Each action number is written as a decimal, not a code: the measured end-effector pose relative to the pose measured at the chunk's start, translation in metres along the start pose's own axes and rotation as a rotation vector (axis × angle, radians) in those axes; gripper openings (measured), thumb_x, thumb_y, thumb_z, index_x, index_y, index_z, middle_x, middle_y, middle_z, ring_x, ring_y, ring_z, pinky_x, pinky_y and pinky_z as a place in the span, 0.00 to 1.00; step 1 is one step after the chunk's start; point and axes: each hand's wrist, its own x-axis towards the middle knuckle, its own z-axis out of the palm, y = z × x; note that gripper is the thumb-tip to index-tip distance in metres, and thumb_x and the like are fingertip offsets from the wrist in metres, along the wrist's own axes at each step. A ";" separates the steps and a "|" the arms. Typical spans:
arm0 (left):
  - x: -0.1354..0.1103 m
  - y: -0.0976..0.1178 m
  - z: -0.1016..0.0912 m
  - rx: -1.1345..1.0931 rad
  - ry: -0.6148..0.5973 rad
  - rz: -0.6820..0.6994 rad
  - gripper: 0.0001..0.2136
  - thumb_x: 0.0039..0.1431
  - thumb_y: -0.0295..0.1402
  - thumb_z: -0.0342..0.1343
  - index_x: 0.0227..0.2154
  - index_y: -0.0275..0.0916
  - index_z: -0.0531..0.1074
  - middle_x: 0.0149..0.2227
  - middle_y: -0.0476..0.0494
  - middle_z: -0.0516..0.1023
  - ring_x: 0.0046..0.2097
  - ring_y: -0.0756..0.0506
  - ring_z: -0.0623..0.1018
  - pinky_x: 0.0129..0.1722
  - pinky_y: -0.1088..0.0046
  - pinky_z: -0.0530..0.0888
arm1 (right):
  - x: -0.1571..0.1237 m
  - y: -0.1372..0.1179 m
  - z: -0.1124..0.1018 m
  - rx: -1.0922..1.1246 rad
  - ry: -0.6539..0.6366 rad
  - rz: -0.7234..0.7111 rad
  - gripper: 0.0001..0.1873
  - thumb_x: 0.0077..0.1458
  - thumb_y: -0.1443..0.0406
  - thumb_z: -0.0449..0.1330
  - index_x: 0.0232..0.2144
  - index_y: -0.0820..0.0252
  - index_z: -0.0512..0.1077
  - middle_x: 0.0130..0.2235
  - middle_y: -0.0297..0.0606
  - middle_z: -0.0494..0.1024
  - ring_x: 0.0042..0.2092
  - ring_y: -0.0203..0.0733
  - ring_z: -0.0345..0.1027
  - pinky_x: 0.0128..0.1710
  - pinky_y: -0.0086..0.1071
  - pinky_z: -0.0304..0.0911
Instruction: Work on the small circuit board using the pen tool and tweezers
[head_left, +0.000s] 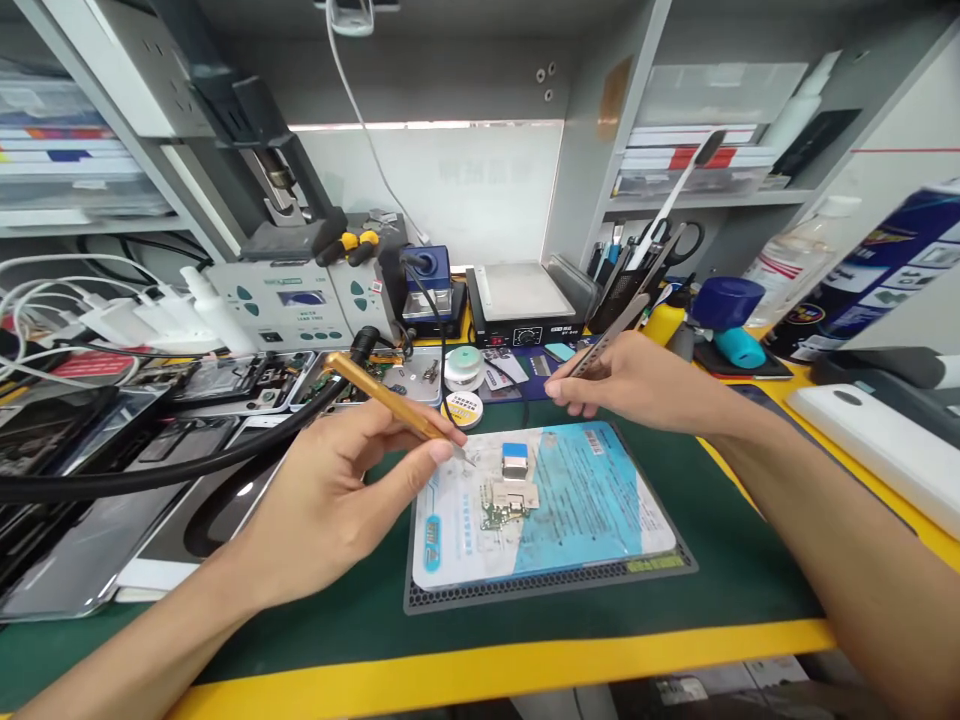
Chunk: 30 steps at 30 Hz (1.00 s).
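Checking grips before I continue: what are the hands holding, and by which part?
The left hand pinches the gold tool just behind its thin tip; the right hand grips the grey tool near its lower end.

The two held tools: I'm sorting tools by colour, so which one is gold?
The gold tool in the left hand, with a thin pointed tip; its colour sets it apart from the grey tool in the right hand.

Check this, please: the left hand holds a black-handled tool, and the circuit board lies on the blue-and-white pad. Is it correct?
Not quite: in the head view, the tool in the left hand has a gold handle, not black. The circuit board does lie on the pad.
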 end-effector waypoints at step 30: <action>-0.021 0.007 0.009 0.059 -0.134 0.148 0.11 0.67 0.26 0.59 0.48 0.49 0.74 0.40 0.50 0.81 0.43 0.48 0.82 0.44 0.73 0.81 | -0.024 -0.035 0.021 0.297 -0.355 -0.098 0.14 0.60 0.55 0.69 0.38 0.61 0.83 0.32 0.36 0.80 0.30 0.32 0.74 0.29 0.20 0.71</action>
